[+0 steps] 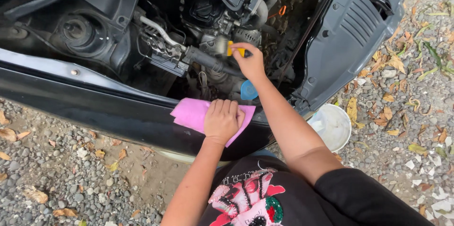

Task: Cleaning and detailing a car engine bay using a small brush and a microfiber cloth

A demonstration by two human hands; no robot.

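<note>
Yellow dipstick handle [235, 51]: located in the open engine bay, at about twelve o'clock from the person, just right of centre in the view. The right hand [249, 62] is closed on it, fingertips pinching its right end; the handle's long axis runs roughly nine to three o'clock, and the hand sits at its four o'clock side. The right arm is the extended one and plainly the nearer to the handle. The left hand [222, 120] lies at six o'clock from the handle, well apart, pressed palm-down with fingers curled on a pink cloth [194, 112] spread over the black fender edge [94, 103]. A blue cap [248, 90] sits between the two hands, just beside the right forearm. A white bucket [333, 126] stands on the gravel [56, 178] at four o'clock, outside the right arm. Whether the dipstick is seated in its tube cannot be told.
</note>
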